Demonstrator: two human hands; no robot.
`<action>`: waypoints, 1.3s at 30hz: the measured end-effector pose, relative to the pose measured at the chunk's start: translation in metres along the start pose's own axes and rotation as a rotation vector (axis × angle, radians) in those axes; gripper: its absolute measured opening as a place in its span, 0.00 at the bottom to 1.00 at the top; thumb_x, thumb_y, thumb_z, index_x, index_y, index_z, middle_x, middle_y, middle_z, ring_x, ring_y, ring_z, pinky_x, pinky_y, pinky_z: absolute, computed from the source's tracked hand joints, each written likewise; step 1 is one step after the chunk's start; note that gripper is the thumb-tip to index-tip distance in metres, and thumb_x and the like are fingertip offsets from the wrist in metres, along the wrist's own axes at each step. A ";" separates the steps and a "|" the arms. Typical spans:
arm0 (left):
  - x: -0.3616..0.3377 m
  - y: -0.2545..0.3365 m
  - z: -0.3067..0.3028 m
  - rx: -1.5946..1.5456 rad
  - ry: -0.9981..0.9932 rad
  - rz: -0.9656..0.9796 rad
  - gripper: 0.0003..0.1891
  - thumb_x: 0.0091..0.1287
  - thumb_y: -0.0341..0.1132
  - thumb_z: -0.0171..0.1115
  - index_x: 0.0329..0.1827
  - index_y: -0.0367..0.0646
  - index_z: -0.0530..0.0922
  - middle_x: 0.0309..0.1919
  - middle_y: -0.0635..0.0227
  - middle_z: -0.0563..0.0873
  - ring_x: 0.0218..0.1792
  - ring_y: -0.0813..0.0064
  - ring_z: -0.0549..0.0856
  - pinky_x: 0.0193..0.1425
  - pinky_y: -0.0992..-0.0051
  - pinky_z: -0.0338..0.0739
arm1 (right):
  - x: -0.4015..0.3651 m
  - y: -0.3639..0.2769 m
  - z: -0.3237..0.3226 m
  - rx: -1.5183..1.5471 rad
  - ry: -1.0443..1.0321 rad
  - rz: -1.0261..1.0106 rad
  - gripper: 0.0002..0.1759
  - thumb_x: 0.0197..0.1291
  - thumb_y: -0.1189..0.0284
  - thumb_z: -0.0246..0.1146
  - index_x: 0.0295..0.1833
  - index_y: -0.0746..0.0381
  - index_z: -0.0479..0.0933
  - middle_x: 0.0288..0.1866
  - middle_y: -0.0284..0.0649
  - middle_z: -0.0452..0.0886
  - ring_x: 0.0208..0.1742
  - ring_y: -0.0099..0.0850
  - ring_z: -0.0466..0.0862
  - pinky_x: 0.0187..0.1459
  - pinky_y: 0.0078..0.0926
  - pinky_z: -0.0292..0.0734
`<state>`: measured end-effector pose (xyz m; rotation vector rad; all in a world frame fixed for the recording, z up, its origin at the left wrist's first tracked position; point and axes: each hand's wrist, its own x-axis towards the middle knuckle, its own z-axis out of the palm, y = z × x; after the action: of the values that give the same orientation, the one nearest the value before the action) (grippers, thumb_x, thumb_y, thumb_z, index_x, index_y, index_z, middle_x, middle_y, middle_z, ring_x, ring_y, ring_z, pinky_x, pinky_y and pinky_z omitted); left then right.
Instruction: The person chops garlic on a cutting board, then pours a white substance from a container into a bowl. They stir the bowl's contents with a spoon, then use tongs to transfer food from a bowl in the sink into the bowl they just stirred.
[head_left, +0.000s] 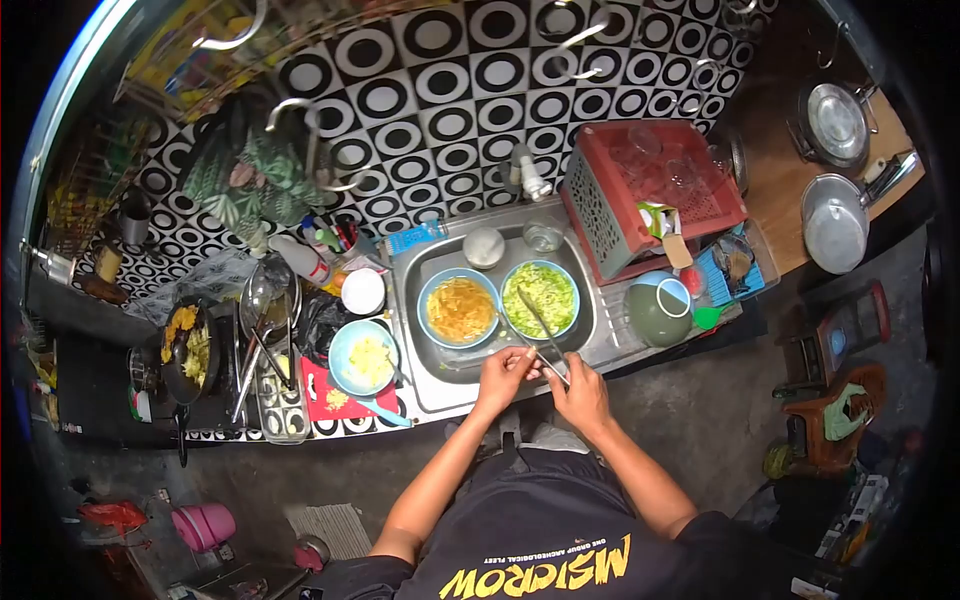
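Observation:
My right hand is closed around the lower end of a long, thin metal utensil at the sink's front edge. Its far end reaches over a blue-rimmed bowl of chopped green vegetables. Close beside it, my left hand has its fingertips pinched together by the utensil's shaft; I cannot tell what is between them. To the left in the sink stands a second blue-rimmed bowl of orange-brown shreds in liquid. Both bowls are in the metal sink.
Left of the sink, a pale blue bowl holds chopped vegetables near a red board and a blue-handled knife. A pan of food is farther left. A red crate and a green bowl stand right.

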<state>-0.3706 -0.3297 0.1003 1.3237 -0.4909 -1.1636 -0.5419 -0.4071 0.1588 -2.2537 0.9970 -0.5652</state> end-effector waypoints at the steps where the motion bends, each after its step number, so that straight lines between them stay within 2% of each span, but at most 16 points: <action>1: 0.007 -0.003 0.012 0.002 -0.014 -0.001 0.16 0.85 0.37 0.65 0.56 0.27 0.85 0.41 0.60 0.93 0.38 0.78 0.91 0.46 0.76 0.86 | 0.001 0.006 -0.010 -0.018 0.004 0.010 0.25 0.74 0.61 0.69 0.61 0.73 0.75 0.42 0.67 0.88 0.44 0.67 0.89 0.44 0.57 0.85; 7: 0.047 -0.003 0.066 0.156 -0.043 -0.014 0.16 0.85 0.39 0.64 0.51 0.29 0.86 0.37 0.62 0.93 0.38 0.78 0.90 0.46 0.75 0.86 | 0.023 0.044 -0.043 -0.088 -0.047 0.127 0.24 0.75 0.61 0.68 0.53 0.74 0.75 0.34 0.67 0.86 0.37 0.68 0.88 0.40 0.60 0.84; 11: 0.062 -0.005 0.082 0.145 0.072 -0.079 0.17 0.85 0.39 0.64 0.49 0.29 0.86 0.34 0.63 0.92 0.35 0.77 0.91 0.43 0.74 0.87 | 0.047 0.059 -0.050 -0.090 -0.082 0.088 0.23 0.74 0.61 0.67 0.50 0.74 0.75 0.31 0.66 0.86 0.35 0.67 0.88 0.40 0.60 0.84; 15: 0.071 -0.014 0.082 0.172 0.154 -0.041 0.18 0.85 0.40 0.65 0.49 0.29 0.86 0.34 0.62 0.93 0.34 0.76 0.91 0.42 0.74 0.88 | 0.065 0.070 -0.041 -0.060 -0.180 0.099 0.22 0.75 0.61 0.66 0.52 0.74 0.76 0.38 0.69 0.87 0.42 0.68 0.89 0.46 0.62 0.84; 16: 0.076 -0.020 0.079 0.168 0.160 -0.038 0.17 0.84 0.40 0.66 0.49 0.29 0.86 0.35 0.61 0.93 0.35 0.76 0.92 0.43 0.74 0.88 | 0.068 0.075 -0.031 -0.041 -0.151 0.096 0.19 0.73 0.63 0.68 0.47 0.71 0.77 0.34 0.67 0.86 0.39 0.68 0.88 0.44 0.64 0.82; 20: 0.087 -0.034 0.080 0.124 0.184 -0.071 0.16 0.83 0.39 0.67 0.49 0.29 0.86 0.36 0.62 0.93 0.36 0.75 0.92 0.43 0.74 0.89 | 0.068 0.090 -0.015 -0.071 -0.157 0.026 0.16 0.75 0.65 0.66 0.46 0.70 0.78 0.33 0.65 0.86 0.36 0.67 0.88 0.40 0.62 0.82; 23: 0.089 -0.040 0.084 0.114 0.177 -0.077 0.15 0.83 0.39 0.68 0.49 0.30 0.86 0.37 0.62 0.93 0.36 0.76 0.92 0.44 0.74 0.89 | 0.066 0.103 -0.014 -0.009 -0.143 0.003 0.15 0.75 0.66 0.66 0.45 0.70 0.78 0.32 0.65 0.85 0.36 0.66 0.87 0.38 0.61 0.81; 26: 0.086 -0.047 0.092 0.122 0.187 -0.054 0.15 0.82 0.38 0.68 0.49 0.30 0.85 0.37 0.63 0.93 0.36 0.77 0.91 0.43 0.74 0.89 | 0.062 0.118 -0.013 0.127 -0.186 0.055 0.16 0.78 0.65 0.64 0.48 0.70 0.78 0.37 0.67 0.85 0.39 0.68 0.87 0.40 0.61 0.81; 29: 0.076 -0.040 0.101 0.132 0.190 -0.041 0.15 0.82 0.38 0.69 0.50 0.30 0.85 0.37 0.63 0.93 0.36 0.77 0.91 0.43 0.74 0.89 | 0.054 0.119 -0.021 0.167 -0.128 0.003 0.15 0.77 0.66 0.65 0.45 0.70 0.77 0.34 0.65 0.84 0.36 0.68 0.86 0.35 0.60 0.80; 35: 0.054 -0.026 0.111 0.142 0.173 0.010 0.14 0.82 0.37 0.69 0.51 0.30 0.84 0.36 0.62 0.92 0.36 0.77 0.91 0.44 0.74 0.88 | 0.039 0.115 -0.032 0.267 -0.054 -0.069 0.14 0.77 0.66 0.65 0.44 0.67 0.76 0.32 0.62 0.84 0.35 0.67 0.86 0.34 0.59 0.79; 39: 0.050 -0.026 0.115 0.151 0.185 0.011 0.13 0.82 0.36 0.68 0.51 0.30 0.84 0.36 0.62 0.92 0.36 0.77 0.91 0.44 0.74 0.88 | 0.034 0.122 -0.028 0.224 -0.046 -0.084 0.11 0.76 0.70 0.66 0.45 0.68 0.78 0.32 0.61 0.85 0.36 0.65 0.87 0.33 0.56 0.79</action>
<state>-0.4562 -0.4238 0.0894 1.5413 -0.4567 -0.9988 -0.5990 -0.5082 0.1015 -2.1068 0.7778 -0.6254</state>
